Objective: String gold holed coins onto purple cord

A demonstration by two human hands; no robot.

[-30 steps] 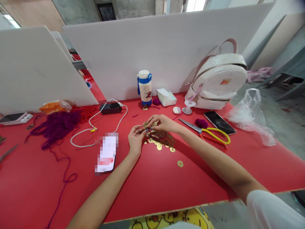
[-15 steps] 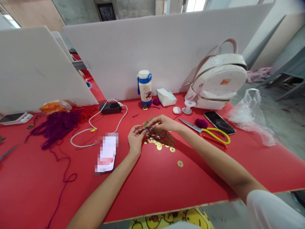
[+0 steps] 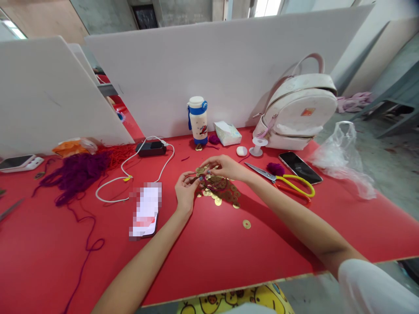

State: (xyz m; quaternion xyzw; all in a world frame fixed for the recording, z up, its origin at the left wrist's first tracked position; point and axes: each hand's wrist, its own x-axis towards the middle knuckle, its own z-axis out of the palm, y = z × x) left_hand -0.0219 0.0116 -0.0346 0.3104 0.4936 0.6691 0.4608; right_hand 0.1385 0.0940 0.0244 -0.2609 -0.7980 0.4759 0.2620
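Note:
My left hand (image 3: 185, 192) is pinched closed on a dark purple cord, above the near-left side of a pile of brass-coloured coins (image 3: 218, 201). Close beside it, my right hand (image 3: 228, 167) has thumb and fingertips pressed together on the same cord, part of which loops over the pile. Whether a coin is also between the fingers I cannot make out. The coins are round, and some show a hole in the middle. One loose coin (image 3: 246, 224) lies apart, nearer the table's front edge.
Left of my hands lie a phone (image 3: 149, 209), a white cable with a black power bank (image 3: 151, 148) and purple yarn (image 3: 81, 174). Scissors (image 3: 278, 178), another phone (image 3: 300, 168) and a white spool (image 3: 258, 147) are on the right. Behind stand a bottle (image 3: 198, 121) and a backpack (image 3: 297, 112).
My right hand has risen very slightly, while both hands keep their pinch on the cord. The whole view has shifted a little.

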